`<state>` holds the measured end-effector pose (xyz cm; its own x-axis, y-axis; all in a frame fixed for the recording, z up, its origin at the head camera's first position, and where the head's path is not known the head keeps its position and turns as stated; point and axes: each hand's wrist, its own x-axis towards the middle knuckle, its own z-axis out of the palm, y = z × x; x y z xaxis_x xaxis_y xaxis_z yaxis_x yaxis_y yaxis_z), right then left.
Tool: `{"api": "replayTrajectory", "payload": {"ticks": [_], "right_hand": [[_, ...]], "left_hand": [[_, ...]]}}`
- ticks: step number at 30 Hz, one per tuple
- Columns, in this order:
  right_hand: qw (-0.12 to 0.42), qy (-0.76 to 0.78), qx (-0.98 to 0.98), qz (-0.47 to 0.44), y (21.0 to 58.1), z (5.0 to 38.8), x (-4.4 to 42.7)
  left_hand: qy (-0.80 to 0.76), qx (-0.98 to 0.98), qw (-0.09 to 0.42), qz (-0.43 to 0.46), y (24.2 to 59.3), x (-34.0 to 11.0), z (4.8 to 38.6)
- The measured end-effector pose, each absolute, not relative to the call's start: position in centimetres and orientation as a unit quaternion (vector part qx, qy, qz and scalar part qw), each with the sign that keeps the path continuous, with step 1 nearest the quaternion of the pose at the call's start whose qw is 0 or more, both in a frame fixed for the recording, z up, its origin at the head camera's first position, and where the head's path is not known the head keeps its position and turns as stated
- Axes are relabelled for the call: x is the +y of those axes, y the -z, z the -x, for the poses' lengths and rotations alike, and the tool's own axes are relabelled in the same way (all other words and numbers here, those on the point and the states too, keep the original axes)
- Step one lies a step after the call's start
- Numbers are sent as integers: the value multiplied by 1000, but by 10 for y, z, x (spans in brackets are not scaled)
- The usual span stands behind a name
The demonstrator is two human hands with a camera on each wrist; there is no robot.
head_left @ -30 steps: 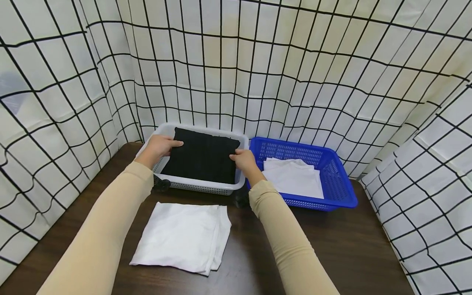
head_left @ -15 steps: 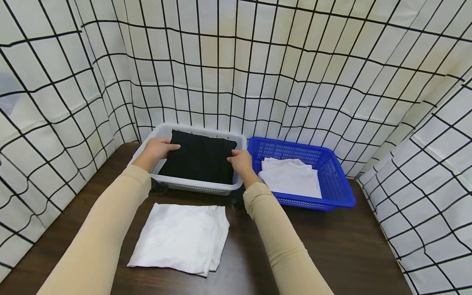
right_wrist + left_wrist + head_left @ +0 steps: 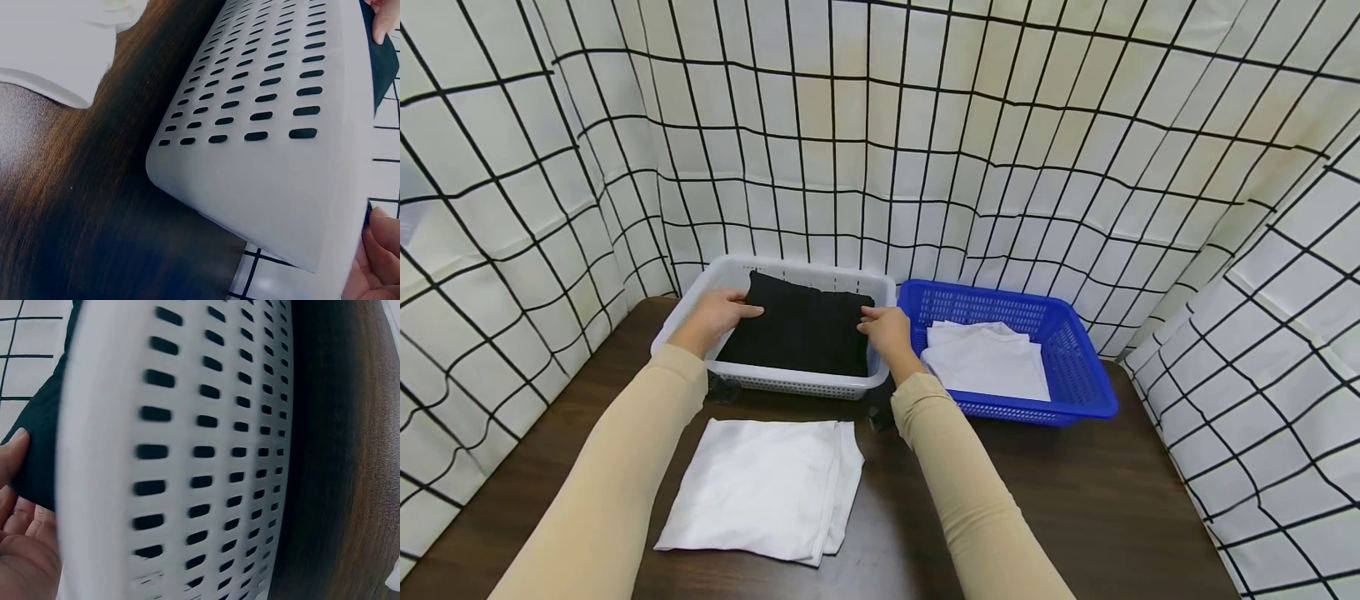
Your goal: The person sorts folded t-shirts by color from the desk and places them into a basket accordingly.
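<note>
A folded black cloth [image 3: 801, 325] lies within the white basket [image 3: 797, 379], its back edge raised. My left hand [image 3: 715, 317] pinches its left edge, thumb on top; in the left wrist view the fingers of that hand [image 3: 25, 544] are under the dark cloth [image 3: 40, 444]. The cloth's right edge is pinched by my right hand [image 3: 887, 329], over the basket's right side. In the right wrist view, the basket wall [image 3: 250, 169] hides most of the right hand [image 3: 378, 256].
Right of the white basket stands a blue basket [image 3: 1082, 367] with folded white cloth [image 3: 988, 362] inside. Another folded white cloth [image 3: 763, 487] lies on the dark wooden table [image 3: 1075, 500] in front. Black wire grid panels [image 3: 865, 146] over white sheeting surround the table.
Both hands have lowered the black cloth slightly into the white basket, and its back edge sits lower. The head view has shifted a little.
</note>
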<state>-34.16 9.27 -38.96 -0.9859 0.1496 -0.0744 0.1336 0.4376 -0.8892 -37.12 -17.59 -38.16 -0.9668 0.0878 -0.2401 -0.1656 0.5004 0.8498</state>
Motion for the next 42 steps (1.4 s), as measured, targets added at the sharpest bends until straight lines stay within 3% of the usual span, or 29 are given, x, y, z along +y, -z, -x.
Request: {"api": "replayTrajectory", "payload": {"ticks": [16, 27, 36, 42], "right_hand": [[37, -577, -812, 83, 390, 339, 99], [-4, -634, -772, 54, 391, 329, 110], [27, -529, -848, -2, 391, 315, 115], [7, -410, -909, -74, 388, 301, 121]], "left_hand": [[-432, 897, 78, 54, 383, -193, 367], [-398, 915, 55, 32, 380, -209, 356], [-276, 960, -15, -43, 387, -204, 344], [-248, 967, -4, -59, 388, -201, 332]]}}
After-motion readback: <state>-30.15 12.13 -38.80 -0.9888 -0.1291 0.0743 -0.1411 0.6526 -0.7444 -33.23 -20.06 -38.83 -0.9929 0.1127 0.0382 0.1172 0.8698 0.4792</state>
